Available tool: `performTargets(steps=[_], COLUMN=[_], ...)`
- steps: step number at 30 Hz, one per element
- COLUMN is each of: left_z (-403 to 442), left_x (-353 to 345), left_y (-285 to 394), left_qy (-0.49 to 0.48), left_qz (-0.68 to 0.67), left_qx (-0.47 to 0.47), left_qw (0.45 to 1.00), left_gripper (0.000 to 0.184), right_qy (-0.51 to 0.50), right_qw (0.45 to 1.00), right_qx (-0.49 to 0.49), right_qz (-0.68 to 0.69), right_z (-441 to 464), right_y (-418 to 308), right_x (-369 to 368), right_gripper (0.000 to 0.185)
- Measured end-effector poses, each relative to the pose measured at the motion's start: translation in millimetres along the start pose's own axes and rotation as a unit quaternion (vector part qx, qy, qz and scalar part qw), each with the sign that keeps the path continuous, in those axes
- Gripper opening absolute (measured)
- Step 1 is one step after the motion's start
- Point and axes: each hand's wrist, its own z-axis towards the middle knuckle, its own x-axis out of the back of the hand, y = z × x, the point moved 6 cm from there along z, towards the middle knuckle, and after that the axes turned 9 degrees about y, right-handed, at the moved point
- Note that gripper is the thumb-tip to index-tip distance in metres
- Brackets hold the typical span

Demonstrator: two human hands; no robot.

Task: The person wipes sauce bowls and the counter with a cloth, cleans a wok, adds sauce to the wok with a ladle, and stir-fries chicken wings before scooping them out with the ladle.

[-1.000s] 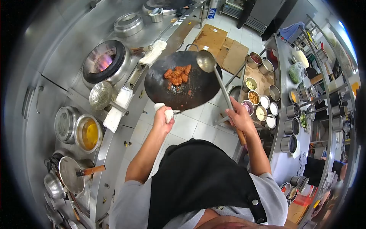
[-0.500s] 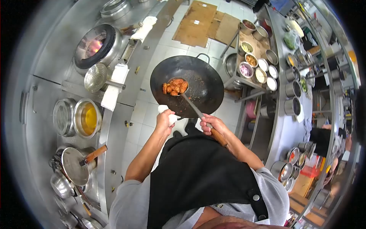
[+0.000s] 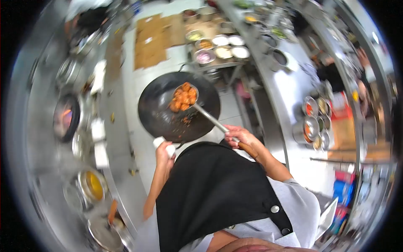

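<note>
My left hand (image 3: 162, 157) is closed around a folded white cloth (image 3: 166, 147) at the near rim of a large black wok (image 3: 149, 113), held up above the floor. My right hand (image 3: 242, 137) grips the wooden-handled ladle (image 3: 213, 121) around its handle. The bowl of this ladle is over the wok, heaped with glossy orange-brown chunks of food (image 3: 184, 97). A few small bits and sauce smears lie on the wok's inner surface. The cloth hides the wok's near handle.
On the left counter are a lit burner (image 3: 67, 117), a pot of yellow liquid (image 3: 94, 187) and a strainer (image 3: 79, 145). Ahead stands a small table with several bowls of ingredients (image 3: 205, 56). A steel counter (image 3: 268, 84) runs along the right. Other people are at the edges.
My view and body have turned to the right. The wok and the loaded ladle have moved with me, away from the burner and closer to the bowls. Both hands keep their grip.
</note>
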Motion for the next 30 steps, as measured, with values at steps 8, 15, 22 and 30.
performTargets(steps=[8, 15, 22, 30], left_z=[-7, -28, -59, -67], left_x=[-122, -241, -300, -288], left_y=[-11, -30, -43, -38], left_qy=[-0.061, -0.129, -0.131, -0.08], left_qz=[0.068, 0.107, 0.086, 0.04], left_qx=[0.038, 0.053, 0.068, 0.021], left_qw=[0.995, 0.984, 0.985, 0.996], left_gripper=[0.017, 0.017, 0.02, 0.021], right_qy=[0.082, 0.136, 0.186, 0.403], right_qw=[0.985, 0.946, 0.898, 0.839], right_qx=[0.143, 0.232, 0.338, 0.362], right_qz=[0.054, 0.179, 0.209, 0.046], right_z=[-83, -144, -178, -121], right_y=[-41, -94, -182, -263], right_x=[82, 152, 247, 383], right_gripper=[0.066, 0.066, 0.046, 0.048])
